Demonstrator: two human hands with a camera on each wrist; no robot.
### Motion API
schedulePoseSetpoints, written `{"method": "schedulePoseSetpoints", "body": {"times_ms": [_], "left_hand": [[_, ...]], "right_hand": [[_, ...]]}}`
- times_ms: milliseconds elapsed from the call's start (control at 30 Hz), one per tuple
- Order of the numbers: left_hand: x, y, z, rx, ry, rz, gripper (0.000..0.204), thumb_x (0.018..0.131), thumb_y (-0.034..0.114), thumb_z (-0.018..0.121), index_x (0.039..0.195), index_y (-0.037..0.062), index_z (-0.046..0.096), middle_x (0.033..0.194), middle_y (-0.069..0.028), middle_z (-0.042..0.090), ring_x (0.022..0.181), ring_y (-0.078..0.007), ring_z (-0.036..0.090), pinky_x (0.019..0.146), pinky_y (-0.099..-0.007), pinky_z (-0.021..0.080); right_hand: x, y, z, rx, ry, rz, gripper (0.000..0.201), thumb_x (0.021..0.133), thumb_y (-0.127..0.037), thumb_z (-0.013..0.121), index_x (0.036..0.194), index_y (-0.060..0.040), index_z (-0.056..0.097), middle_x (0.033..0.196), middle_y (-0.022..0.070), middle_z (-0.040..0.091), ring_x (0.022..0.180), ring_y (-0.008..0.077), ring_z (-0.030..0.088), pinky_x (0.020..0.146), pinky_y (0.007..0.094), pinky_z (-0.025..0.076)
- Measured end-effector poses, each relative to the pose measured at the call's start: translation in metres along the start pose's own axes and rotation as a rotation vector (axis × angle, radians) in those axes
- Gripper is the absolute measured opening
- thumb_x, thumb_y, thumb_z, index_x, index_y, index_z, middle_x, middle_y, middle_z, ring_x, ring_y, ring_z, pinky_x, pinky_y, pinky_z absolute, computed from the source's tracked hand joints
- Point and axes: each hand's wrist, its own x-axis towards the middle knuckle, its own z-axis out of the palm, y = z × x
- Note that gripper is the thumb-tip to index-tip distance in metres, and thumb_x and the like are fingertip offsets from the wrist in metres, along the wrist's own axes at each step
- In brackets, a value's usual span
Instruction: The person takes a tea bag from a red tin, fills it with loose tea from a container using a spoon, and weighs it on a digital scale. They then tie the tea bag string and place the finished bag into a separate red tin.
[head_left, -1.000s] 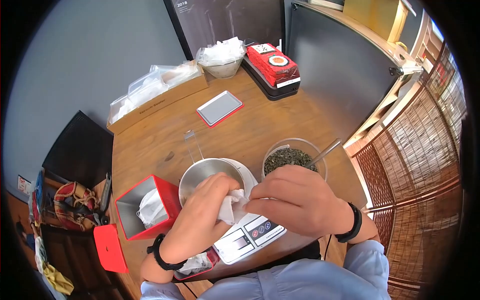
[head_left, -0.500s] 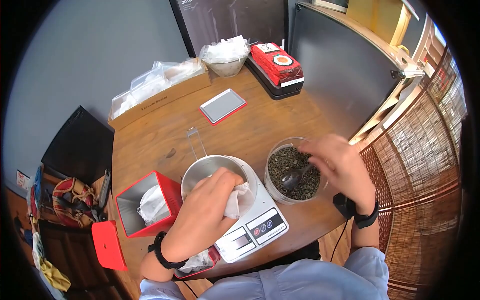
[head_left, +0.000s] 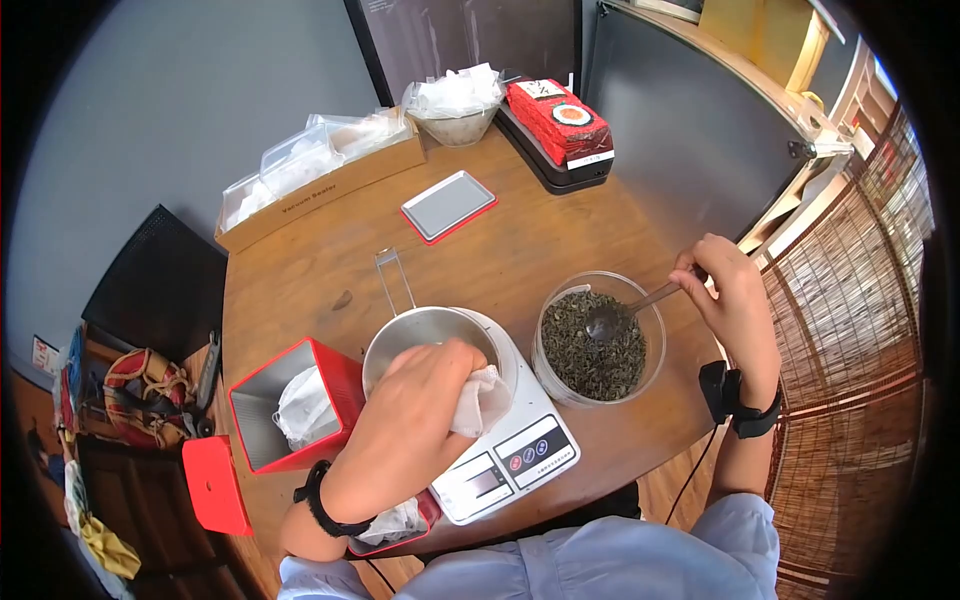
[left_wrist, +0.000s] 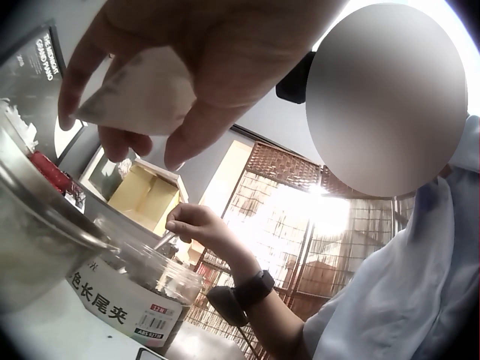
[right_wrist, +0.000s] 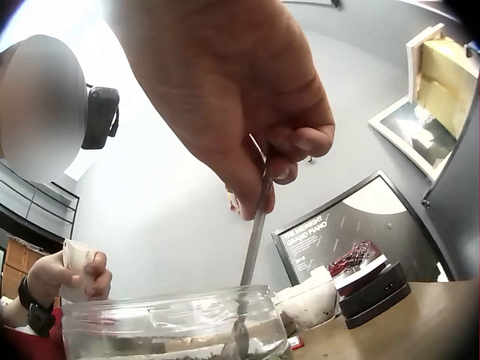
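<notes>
- Left hand (head_left: 415, 415): fingers curled round a small white paper bag (head_left: 480, 398), held over the rim of the steel pan (head_left: 425, 335); the left wrist view shows the bag pinched between thumb and fingers.
- Right hand (head_left: 730, 300): pinches the handle of a metal spoon (head_left: 625, 310) between thumb and fingertips; the spoon's bowl lies on the loose tea inside the clear plastic jar (head_left: 600, 340).
- Steel pan: sits on a white digital scale (head_left: 505, 460), its long handle pointing away from the person.
- Clear plastic jar: stands just beside the scale to its right, on the round wooden table (head_left: 520, 250); partly filled with dark tea leaves.
- Red tin (head_left: 290, 405): open, left of the scale, white bag inside; its red lid (head_left: 212, 485) lies near the table edge.
- Small red tray (head_left: 448, 206): mid-table, well apart from the scale.
- Red tea package (head_left: 558, 120): on a black machine at the far edge.
- Cardboard box (head_left: 320, 185): far left, holding clear bags.
</notes>
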Motion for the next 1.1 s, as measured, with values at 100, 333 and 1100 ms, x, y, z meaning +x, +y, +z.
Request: {"method": "schedulePoseSetpoints", "body": {"times_ms": [100,333,1100], "left_hand": [[0.001,0.0,-0.001,0.01,-0.005,-0.007,0.043,0.067,0.002,0.076,0.102,0.005,0.051,0.096,-0.014,0.057,0.094,-0.0375,0.054,0.079,-0.0411,0.044],[-0.001,-0.002,0.001,0.06,-0.038,-0.001,0.042,0.072,0.01,0.077,0.104,0.0036,0.05,0.094,-0.0153,0.057,0.093,-0.0387,0.056,0.078,-0.0427,0.046],[0.0,-0.001,0.002,0.067,-0.033,-0.053,0.041,0.077,0.016,0.075,0.106,0.0061,0.048,0.086,-0.0178,0.061,0.081,-0.0382,0.061,0.066,-0.0419,0.047]], "right_hand": [[-0.004,-0.004,0.01,0.075,-0.118,-0.113,0.015,0.079,-0.011,0.068,0.081,-0.0003,0.058,0.075,0.0133,0.056,0.071,0.0313,0.056,0.063,0.0393,0.045],[-0.013,-0.002,0.011,0.298,-0.266,0.102,0.016,0.076,-0.011,0.074,0.082,-0.001,0.062,0.075,0.0087,0.06,0.063,0.022,0.056,0.058,0.0328,0.043],[0.004,-0.003,-0.016,0.702,-0.238,0.313,0.011,0.083,-0.01,0.072,0.086,-0.0026,0.063,0.074,-0.0074,0.054,0.061,-0.0015,0.04,0.054,0.0158,0.031]]}}
